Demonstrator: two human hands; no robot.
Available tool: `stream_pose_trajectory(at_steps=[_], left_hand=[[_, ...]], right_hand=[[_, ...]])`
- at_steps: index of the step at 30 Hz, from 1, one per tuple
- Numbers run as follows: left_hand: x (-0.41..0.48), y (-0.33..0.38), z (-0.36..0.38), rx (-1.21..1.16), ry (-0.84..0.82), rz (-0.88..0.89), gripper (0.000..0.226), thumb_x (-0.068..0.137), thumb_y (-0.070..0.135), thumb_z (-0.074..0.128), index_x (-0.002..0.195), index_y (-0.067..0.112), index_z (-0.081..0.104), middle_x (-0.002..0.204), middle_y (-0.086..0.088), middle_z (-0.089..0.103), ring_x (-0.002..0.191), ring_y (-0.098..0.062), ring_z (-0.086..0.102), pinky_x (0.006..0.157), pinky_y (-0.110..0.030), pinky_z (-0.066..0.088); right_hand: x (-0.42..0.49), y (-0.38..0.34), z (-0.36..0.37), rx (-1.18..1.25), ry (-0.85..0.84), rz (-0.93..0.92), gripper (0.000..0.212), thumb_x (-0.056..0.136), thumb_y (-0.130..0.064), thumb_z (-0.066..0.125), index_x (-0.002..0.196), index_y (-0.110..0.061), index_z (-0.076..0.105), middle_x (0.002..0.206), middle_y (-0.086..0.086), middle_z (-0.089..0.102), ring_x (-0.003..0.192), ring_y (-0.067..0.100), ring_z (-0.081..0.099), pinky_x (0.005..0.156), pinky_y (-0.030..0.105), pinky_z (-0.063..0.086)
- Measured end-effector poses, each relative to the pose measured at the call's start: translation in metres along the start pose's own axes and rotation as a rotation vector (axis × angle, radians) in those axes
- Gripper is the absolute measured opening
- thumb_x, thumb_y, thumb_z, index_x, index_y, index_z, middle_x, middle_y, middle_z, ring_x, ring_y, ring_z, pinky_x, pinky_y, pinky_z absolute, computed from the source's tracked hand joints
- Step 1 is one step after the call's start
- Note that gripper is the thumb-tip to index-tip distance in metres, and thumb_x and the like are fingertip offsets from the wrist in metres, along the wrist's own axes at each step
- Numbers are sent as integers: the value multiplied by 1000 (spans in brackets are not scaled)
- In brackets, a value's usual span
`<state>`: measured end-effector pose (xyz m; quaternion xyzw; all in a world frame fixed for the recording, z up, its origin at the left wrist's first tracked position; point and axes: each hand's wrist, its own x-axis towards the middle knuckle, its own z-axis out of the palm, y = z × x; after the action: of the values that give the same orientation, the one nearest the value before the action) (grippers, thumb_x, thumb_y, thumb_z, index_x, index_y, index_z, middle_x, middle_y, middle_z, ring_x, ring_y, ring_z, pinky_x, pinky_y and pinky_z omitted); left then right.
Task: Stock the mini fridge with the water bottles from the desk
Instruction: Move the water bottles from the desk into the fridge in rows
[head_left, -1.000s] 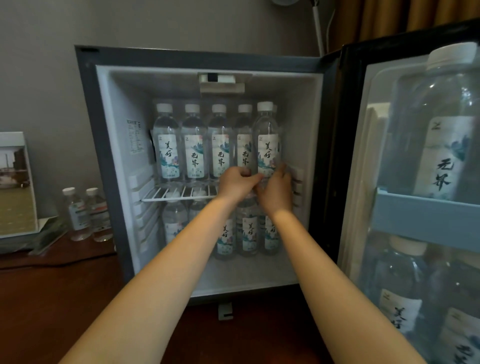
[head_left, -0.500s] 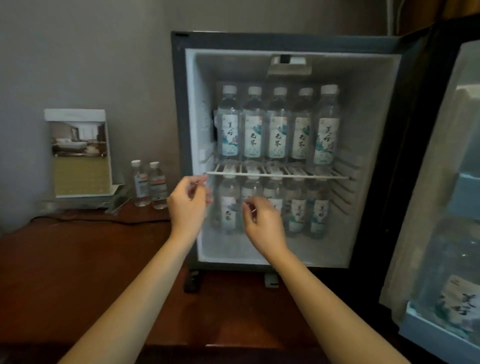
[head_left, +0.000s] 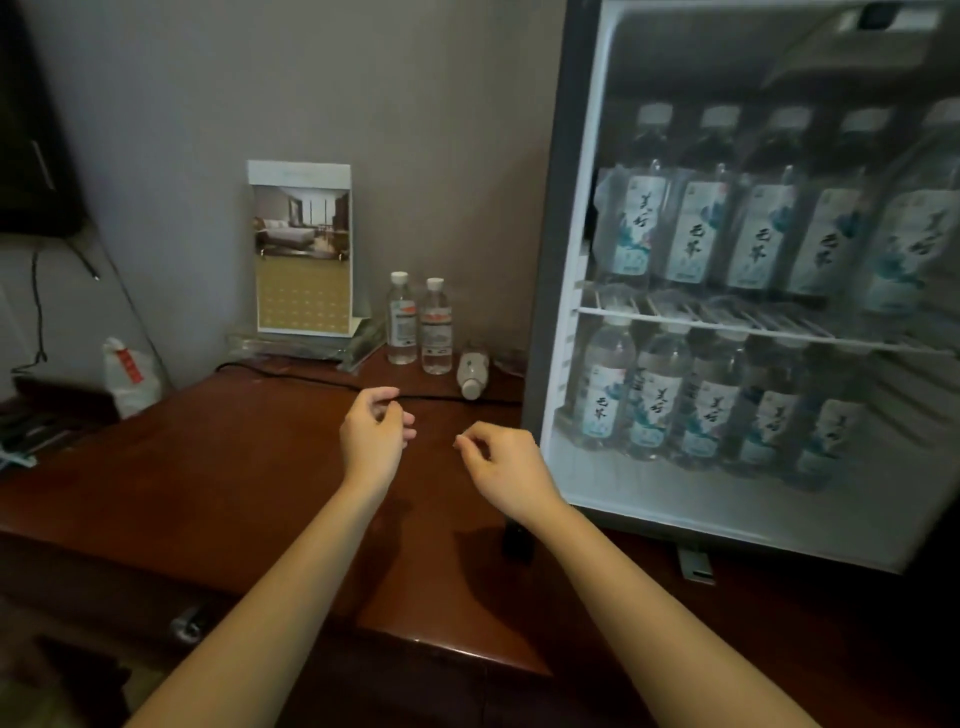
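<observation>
Dark red-brown wood of the desk (head_left: 208, 467) fills the lower part of the view, and a grey wall stands behind it. At 3 o'clock is the fridge (head_left: 553, 260), its inside showing and lit. The wire shelf (head_left: 727, 326) carries an upper row (head_left: 696, 223) of labelled water bottles, upright and side by side. A lower row (head_left: 660, 400) stands under it on the fridge floor. The picture is blurred there, so I do not count them.

Three bottles are on the desk, at 12 o'clock from the hands and near the wall. A pair (head_left: 418, 325) of small ones stands upright, just beside each other. At 4 o'clock from this pair a third bottle (head_left: 472, 370) lies on its side between the pair and the fridge, with its cap toward the person. A black cable (head_left: 311, 378) runs across the desk, close to that cap.

The left hand (head_left: 375, 431) and right hand (head_left: 506, 465) are over the desk in the middle, apart from each other. Both have loosely curled fingers and hold nothing. The right hand is just beside the fridge frame.

At 11 o'clock from the pair stands a photo card (head_left: 303, 249) in a clear holder. A white bag (head_left: 127, 374) sits at 9 o'clock.
</observation>
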<state>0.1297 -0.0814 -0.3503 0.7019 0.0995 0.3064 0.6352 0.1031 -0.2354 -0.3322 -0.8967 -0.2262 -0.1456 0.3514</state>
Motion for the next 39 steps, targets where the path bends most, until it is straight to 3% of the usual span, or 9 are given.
stream_pose_trajectory(at_steps=[5,9,11,14,17,20,26,31,39], left_hand=[[31,-24,10,27,-17,-47,15,93,10,47,103,20,53,73,2,63,56,-9,61,54,-23,47],[59,-43,26,53,-48,-95,17,93,11,48,107,19,52,80,1,63,62,-10,62,60,-28,50],[70,-51,32,91,-70,-99,19,93,11,49,111,18,51,84,0,64,67,-12,63,63,-32,51],[83,-62,34,157,-59,-41,22,91,13,51,112,20,51,89,2,63,70,-13,58,56,-24,41],[93,-69,28,202,-37,37,26,90,11,53,115,19,51,82,11,60,74,-9,55,57,-16,36],[99,-70,20,244,-31,94,29,90,11,53,117,19,49,81,15,57,79,-11,56,61,-20,38],[89,-67,20,349,-108,245,38,87,12,57,124,18,47,79,18,54,83,-8,54,71,-22,36],[87,-69,20,373,-119,255,41,88,13,57,126,16,45,81,16,54,82,-6,53,62,-12,33],[88,-74,18,444,-130,214,42,88,14,57,128,15,44,86,11,59,80,-8,53,64,-17,34]], right_hand=[[42,-2,29,-50,-31,112,34,92,-26,49,125,-19,50,115,7,62,102,25,60,81,36,49],[82,2,56,-172,-67,321,47,89,-20,49,134,-13,36,135,17,41,124,38,39,92,41,41],[101,5,68,-277,-91,411,51,87,-19,52,133,-12,33,140,19,30,127,39,29,95,41,39],[126,15,85,-378,-104,511,53,88,-20,53,135,-11,32,144,19,23,132,40,21,102,43,33],[147,30,104,-470,-74,548,62,91,-20,48,145,-11,20,149,23,16,138,44,9,112,47,20],[165,44,120,-475,-46,566,64,91,-18,45,147,-17,14,151,27,9,140,45,1,113,49,14],[187,71,136,-384,-73,660,51,89,-18,43,139,-22,31,148,24,18,138,43,9,112,52,13],[192,84,140,-409,30,634,48,89,-13,44,135,-27,35,142,21,26,132,39,22,110,51,20],[196,90,136,-408,130,586,38,91,-14,45,127,-25,43,133,22,38,121,36,34,100,43,31]])
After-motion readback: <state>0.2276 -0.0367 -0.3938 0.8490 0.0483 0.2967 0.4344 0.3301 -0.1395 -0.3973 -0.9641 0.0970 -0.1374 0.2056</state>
